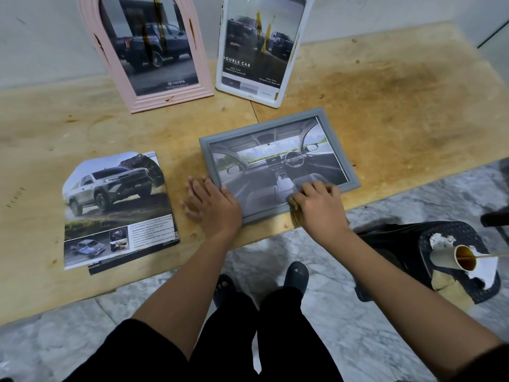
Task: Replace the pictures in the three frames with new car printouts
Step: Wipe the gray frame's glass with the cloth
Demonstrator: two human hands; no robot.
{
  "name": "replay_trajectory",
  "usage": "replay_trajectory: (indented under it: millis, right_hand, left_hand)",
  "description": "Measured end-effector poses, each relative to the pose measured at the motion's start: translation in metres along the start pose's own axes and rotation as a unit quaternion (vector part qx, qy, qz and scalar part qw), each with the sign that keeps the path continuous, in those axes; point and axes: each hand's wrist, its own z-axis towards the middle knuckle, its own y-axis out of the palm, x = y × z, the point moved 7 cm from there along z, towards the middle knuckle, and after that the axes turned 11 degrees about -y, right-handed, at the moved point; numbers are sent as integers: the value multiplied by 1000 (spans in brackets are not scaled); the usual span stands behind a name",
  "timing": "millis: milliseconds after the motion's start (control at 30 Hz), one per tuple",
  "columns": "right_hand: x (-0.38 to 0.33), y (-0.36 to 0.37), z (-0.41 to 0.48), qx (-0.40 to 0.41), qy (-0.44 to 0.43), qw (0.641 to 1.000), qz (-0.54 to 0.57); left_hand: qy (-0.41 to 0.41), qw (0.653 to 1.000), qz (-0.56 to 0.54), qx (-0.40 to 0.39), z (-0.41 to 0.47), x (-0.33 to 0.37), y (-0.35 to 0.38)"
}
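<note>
Presently the grey frame (278,164), lying flat near the front edge of the plywood table (399,111), is steadied by the left hand (212,201), fingers spread flat beside its left rail. At its lower edge the right hand (319,202) is curled; whether anything is pinched cannot be told. The frame is best kept pinned while that edge is worked. Well apart behind stand the pink frame (143,48) and white frame (261,48), while loose car printouts (118,208) lie left, clear of the work.
</note>
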Motion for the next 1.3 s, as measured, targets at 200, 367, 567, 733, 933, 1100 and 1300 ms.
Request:
replay_trajectory:
  millis: [200,367,567,733,933,1100,1300]
  right_hand:
    - [-49,-3,9,8,-14,998,67]
    - [-47,-4,6,1,-31,983,182]
    - [51,-14,-25,72,250,876,407]
    - [78,-34,-29,104,284,923,239]
    - [9,1,-13,-17,209,950,231]
    - [-30,-7,-15,81,148,956,241]
    - [-64,-1,-10,84,100,970,206]
  left_hand:
    - [-4,1000,-1,3,0,0,-1]
    - [-4,1000,-5,-2,0,0,-1]
    - [-2,1000,-12,0,-1,0,-2]
    - [0,1000,-13,2,-1,0,-2]
    - [0,1000,-10,-1,-1,-1,-2]
    - [0,1000,-5,-6,0,-1,-1]
    - [3,1000,-9,-7,0,0,-1]
